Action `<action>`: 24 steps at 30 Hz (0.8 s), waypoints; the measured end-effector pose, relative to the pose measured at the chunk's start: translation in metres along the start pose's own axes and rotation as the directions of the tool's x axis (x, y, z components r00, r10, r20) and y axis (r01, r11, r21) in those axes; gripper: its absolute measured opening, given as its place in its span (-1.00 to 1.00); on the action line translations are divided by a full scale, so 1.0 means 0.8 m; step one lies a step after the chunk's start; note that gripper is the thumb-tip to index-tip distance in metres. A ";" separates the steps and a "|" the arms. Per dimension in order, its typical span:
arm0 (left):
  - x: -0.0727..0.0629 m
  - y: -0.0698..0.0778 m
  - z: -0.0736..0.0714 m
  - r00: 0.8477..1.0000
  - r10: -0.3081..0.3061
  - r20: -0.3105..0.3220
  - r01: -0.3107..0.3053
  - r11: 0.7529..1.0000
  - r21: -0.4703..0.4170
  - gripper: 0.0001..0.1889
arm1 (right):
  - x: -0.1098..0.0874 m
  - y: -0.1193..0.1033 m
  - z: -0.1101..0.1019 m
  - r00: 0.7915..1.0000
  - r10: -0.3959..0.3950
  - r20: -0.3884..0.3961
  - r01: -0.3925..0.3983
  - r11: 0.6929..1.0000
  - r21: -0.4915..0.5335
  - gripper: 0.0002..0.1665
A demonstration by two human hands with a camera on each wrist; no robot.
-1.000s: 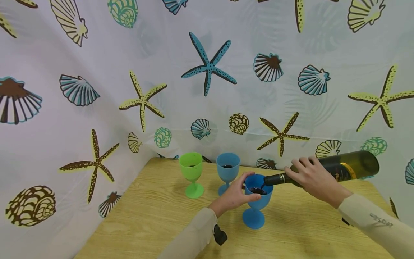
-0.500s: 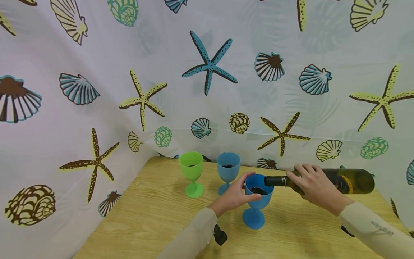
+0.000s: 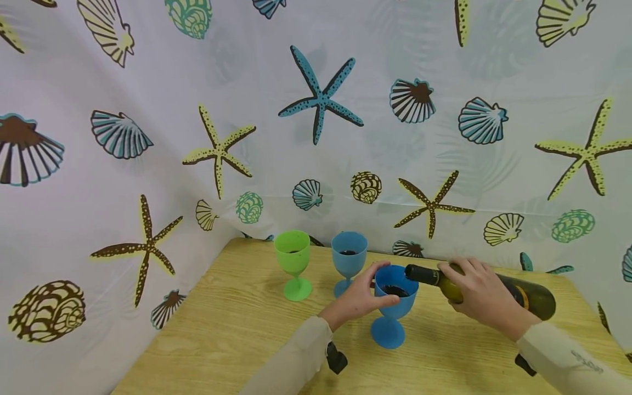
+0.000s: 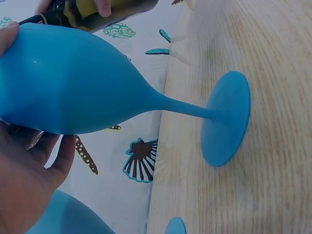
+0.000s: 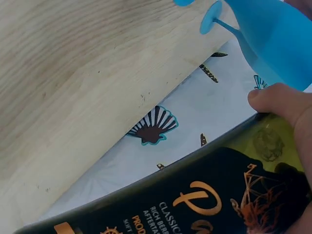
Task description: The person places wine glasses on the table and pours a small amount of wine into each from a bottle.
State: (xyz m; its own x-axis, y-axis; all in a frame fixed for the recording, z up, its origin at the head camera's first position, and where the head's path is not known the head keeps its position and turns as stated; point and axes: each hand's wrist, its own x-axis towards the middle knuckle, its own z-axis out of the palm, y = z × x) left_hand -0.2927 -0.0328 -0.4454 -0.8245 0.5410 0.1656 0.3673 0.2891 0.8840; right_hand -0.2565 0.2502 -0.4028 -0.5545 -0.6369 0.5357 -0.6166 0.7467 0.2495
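My left hand (image 3: 357,299) holds a blue goblet (image 3: 396,309) by its bowl, thumb on the near side and fingers round the far side. The goblet stands upright, its foot (image 4: 226,119) on the table in the left wrist view. Dark liquid (image 3: 395,291) shows inside. My right hand (image 3: 486,296) grips a green glass wine bottle (image 3: 543,302) round its shoulder. The bottle lies slanted, its dark neck (image 3: 423,274) raised at the goblet's right rim and its base lower. No stream shows at the mouth. Its black label (image 5: 195,204) fills the lower right wrist view.
Behind my left hand stands a lighter blue goblet (image 3: 348,258), and left of it a green goblet (image 3: 292,258); both have dark liquid in them. The wooden table (image 3: 237,329) ends at a white curtain (image 3: 345,153) printed with shells and starfish.
A dark stream ran from the bottle into the goblet a second ago; now it has stopped. The bottle's base has swung down and its mouth has turned up. My left hand stays put.
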 end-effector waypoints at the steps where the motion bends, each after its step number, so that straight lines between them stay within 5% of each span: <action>1: 0.000 0.000 0.000 1.000 -0.001 -0.002 0.001 1.000 0.007 -0.24 | 0.000 -0.001 0.000 1.000 0.012 -0.008 -0.012 1.000 0.021 -0.02; 8: 0.001 -0.001 0.001 1.000 -0.011 -0.009 0.012 1.000 0.021 -0.25 | -0.004 -0.004 -0.003 0.986 0.163 -0.040 -0.153 0.970 0.188 -0.05; 15: 0.001 -0.002 0.001 1.000 -0.008 -0.010 0.008 1.000 0.015 -0.25 | -0.007 0.001 -0.007 0.940 0.334 -0.072 -0.293 0.898 0.329 -0.05; 18: 0.001 -0.003 0.002 1.000 -0.002 -0.010 0.002 1.000 0.014 -0.25 | -0.008 0.005 -0.011 0.904 0.422 -0.066 -0.367 0.845 0.389 -0.08; 24: 0.001 -0.002 0.001 1.000 -0.001 -0.010 0.001 1.000 0.010 -0.26 | -0.010 0.013 -0.023 0.797 0.603 0.013 -0.521 0.677 0.520 -0.17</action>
State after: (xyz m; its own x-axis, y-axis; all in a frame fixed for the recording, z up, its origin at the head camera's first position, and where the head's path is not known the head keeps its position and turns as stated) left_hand -0.2934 -0.0321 -0.4472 -0.8293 0.5326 0.1693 0.3707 0.2976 0.8798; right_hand -0.2479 0.2666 -0.3897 -0.8215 -0.0597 0.5671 -0.4194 0.7371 -0.5299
